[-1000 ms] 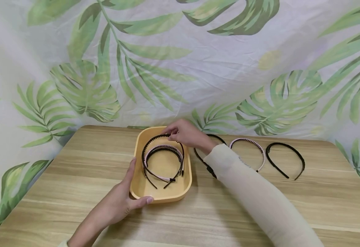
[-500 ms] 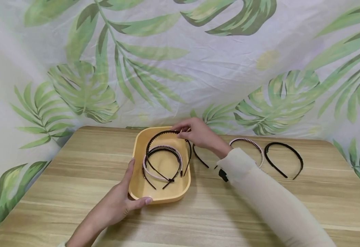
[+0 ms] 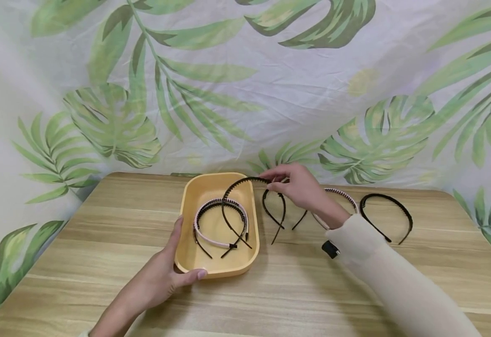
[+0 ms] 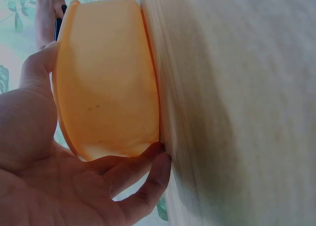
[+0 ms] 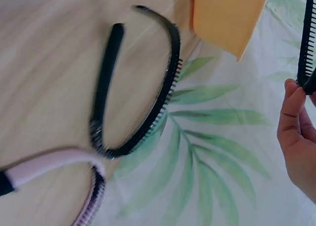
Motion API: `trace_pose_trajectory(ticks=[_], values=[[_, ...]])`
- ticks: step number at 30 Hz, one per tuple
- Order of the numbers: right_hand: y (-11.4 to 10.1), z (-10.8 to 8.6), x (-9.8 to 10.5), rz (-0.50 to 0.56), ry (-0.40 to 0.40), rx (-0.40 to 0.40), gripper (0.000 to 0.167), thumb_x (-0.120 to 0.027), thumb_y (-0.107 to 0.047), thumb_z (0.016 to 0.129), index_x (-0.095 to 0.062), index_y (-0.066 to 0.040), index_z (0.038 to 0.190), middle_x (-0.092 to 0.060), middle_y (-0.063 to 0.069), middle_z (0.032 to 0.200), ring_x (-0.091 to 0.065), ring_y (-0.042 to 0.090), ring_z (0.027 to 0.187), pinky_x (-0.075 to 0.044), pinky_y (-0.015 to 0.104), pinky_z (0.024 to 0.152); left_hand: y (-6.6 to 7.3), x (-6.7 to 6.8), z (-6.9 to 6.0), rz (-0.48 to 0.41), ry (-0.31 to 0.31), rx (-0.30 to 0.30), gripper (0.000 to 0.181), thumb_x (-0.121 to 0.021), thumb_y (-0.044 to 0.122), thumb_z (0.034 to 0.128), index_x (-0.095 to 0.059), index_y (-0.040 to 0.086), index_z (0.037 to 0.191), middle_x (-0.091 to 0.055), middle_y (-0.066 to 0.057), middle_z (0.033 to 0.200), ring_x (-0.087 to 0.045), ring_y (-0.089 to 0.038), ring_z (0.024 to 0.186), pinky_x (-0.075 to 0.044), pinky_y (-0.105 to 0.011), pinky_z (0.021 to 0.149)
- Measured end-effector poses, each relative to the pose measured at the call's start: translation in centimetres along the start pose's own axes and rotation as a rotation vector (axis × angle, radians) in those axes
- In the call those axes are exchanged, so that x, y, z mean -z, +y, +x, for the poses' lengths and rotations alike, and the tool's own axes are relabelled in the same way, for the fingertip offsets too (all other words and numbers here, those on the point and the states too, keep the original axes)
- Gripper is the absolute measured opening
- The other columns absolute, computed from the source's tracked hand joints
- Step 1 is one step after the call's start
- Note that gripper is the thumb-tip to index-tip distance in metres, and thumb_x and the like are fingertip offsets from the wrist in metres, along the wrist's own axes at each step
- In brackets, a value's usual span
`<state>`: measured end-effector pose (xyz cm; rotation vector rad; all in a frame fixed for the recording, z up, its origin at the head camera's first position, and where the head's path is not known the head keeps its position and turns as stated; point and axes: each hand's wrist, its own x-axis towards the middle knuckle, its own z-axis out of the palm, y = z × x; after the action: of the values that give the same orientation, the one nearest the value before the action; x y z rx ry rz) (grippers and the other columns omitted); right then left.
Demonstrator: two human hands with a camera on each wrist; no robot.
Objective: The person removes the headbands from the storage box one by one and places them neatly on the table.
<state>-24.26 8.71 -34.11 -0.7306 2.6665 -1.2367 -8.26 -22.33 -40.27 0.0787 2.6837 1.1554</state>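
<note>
My left hand grips the near left corner of a yellow box, thumb over its front rim and fingers along its left side. The box's outer wall fills much of the left wrist view. Between thumb and fingers, my right hand pinches a toothed black headband, also partly seen in the right wrist view. It hangs raised over the box's right rim, one leg inside the outline and one outside. A pink headband and a black headband lie overlapping in the box.
Right of the box on the wooden table lie a black headband, partly hidden behind my right hand, a pink headband and another black headband. A leaf-printed cloth hangs behind the table.
My right hand has moved right, drawing the pinched black headband from above the box toward its right rim. The left hand stays on the box.
</note>
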Motion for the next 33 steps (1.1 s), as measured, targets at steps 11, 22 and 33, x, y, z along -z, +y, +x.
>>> trace_pose_trajectory(ticks=[11, 22, 33], values=[[2.4, -3.9, 1.2, -0.013, 0.036, -0.105, 0.032, -0.067, -0.007, 0.101, -0.074, -0.011, 0.131, -0.072, 0.012, 0.133, -0.067, 0.026, 0.107, -0.053, 0.032, 0.079, -0.1, -0.1, 0.0, 0.008, 0.004, -0.024, 0.134, -0.085, 0.045, 0.0860, 0.018, 0.019, 0.167, -0.026, -0.036, 0.165, -0.054, -0.039, 0.139, -0.039, -0.058, 0.115], [3.7, -7.2, 2.0, -0.099, 0.070, -0.138, 0.030, -0.071, -0.008, 0.099, -0.076, -0.011, 0.127, -0.075, 0.012, 0.124, -0.069, 0.027, 0.108, -0.053, 0.035, 0.079, 0.0, -0.1, 0.0, 0.002, 0.001, -0.044, 0.133, -0.085, 0.044, 0.0867, 0.017, 0.019, 0.167, -0.024, -0.034, 0.167, -0.052, -0.040, 0.141, -0.039, -0.058, 0.115], [5.2, -8.9, 0.9, -0.097, 0.091, -0.104, 0.028, -0.075, 0.001, 0.091, -0.079, -0.005, 0.118, -0.078, 0.014, 0.111, -0.072, 0.025, 0.097, -0.053, 0.023, 0.069, -0.1, -0.1, -0.1, 0.008, 0.002, -0.045, 0.133, -0.085, 0.043, 0.0869, 0.018, 0.019, 0.167, -0.023, -0.035, 0.167, -0.050, -0.042, 0.142, -0.038, -0.059, 0.115]])
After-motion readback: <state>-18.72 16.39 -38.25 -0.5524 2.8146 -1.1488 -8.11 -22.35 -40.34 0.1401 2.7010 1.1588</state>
